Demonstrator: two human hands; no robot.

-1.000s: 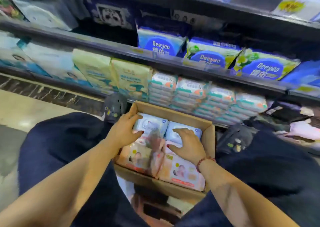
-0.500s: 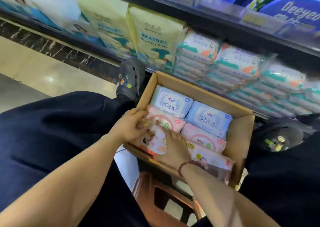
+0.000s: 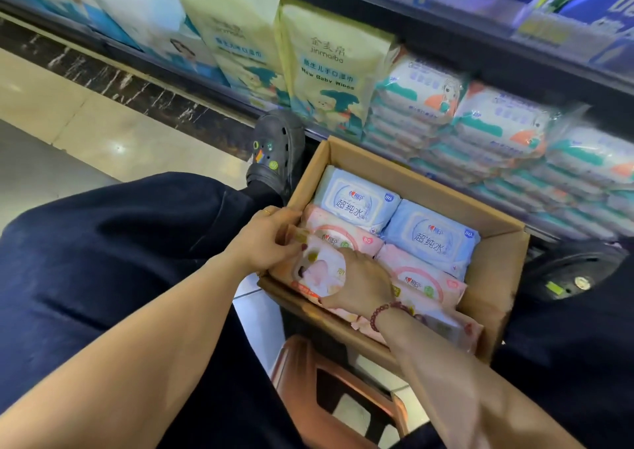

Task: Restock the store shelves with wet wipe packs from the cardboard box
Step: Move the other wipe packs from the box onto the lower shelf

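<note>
Head view: cardboard box (image 3: 494, 277) sat on floor between person's legs, against bottom shelf (image 3: 446, 43). Left hand (image 3: 264, 242) pinched upper corner of pink wet wipe pack (image 3: 319, 270) at box's near-left corner; right hand (image 3: 360, 284) gripped same pack's right side, fingers curled around it. Two blue packs (image 3: 356, 201) lay at far end, pink packs (image 3: 422, 273) in middle. Stacked wipes (image 3: 497, 129) filled shelf behind box. Brown stool (image 3: 339, 397) below.

cardboard box (image 3: 494, 277): open, floor | pink pack (image 3: 317, 270): near-left corner, tilted
</note>
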